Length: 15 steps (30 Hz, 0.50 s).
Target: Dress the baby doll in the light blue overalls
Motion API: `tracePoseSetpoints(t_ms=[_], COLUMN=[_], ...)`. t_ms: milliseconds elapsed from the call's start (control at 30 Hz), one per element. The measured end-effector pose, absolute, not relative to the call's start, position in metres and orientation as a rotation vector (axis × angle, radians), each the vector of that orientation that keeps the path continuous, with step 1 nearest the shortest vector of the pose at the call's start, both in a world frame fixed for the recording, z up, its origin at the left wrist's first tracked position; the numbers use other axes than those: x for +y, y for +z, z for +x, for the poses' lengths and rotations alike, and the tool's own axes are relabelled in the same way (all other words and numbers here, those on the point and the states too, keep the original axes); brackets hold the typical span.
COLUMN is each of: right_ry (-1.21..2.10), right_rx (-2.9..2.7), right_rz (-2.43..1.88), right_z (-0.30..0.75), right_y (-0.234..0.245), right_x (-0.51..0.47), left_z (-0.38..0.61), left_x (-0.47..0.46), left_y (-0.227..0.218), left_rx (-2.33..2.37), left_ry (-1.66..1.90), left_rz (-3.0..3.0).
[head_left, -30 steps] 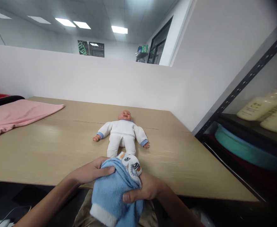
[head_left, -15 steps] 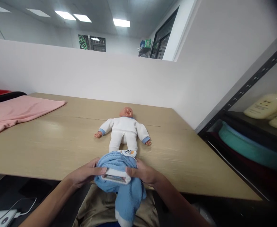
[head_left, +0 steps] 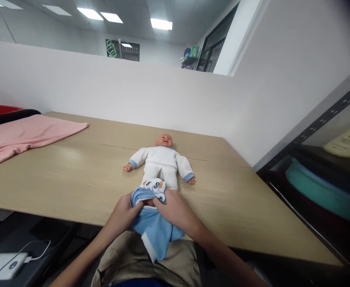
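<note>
A baby doll (head_left: 162, 157) lies on its back on the table, head away from me, in a white top with blue cuffs and white legwear. Its lower legs are hidden behind a pair of fleecy blue baby pants (head_left: 155, 229) with white trim and a bird-like face patch. My left hand (head_left: 126, 211) grips the left side of the pants' bunched leg, thumb at its white-edged opening. On the opposite side, my right hand (head_left: 173, 207) is closed on the same bunched fabric. Something skin-coloured shows inside the opening. The other pant leg hangs over the table edge toward my lap.
A pink cloth (head_left: 34, 133) lies at the table's left, near a red container (head_left: 1, 109). On the right, a dark shelf rack holds a teal basin (head_left: 321, 191) and a cream bottle (head_left: 347, 142). A white power bank (head_left: 4, 265) with a cable sits lower left.
Both hands have moved forward with the pants, up to the ends of the doll's legs. The bunched opening has come closer round, and a skin-coloured part now shows in it.
</note>
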State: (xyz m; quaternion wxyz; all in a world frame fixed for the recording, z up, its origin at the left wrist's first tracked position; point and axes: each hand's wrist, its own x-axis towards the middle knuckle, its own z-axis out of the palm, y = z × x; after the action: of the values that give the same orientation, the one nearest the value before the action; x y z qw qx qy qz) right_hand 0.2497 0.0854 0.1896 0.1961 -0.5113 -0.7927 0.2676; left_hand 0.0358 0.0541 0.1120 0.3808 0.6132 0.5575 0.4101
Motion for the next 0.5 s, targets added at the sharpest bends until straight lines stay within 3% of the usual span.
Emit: tracePoseSetpoints(t_ms=[500], right_ry=[0.771], right_rx=[-2.393], right_rz=[-1.329], right_z=[0.2510], right_y=[0.1834], right_x=[0.0822], left_z=[0.0343], left_x=[0.0455], left_y=[0.1042], left_rx=[1.600], left_ry=[0.781], left_rz=[1.805])
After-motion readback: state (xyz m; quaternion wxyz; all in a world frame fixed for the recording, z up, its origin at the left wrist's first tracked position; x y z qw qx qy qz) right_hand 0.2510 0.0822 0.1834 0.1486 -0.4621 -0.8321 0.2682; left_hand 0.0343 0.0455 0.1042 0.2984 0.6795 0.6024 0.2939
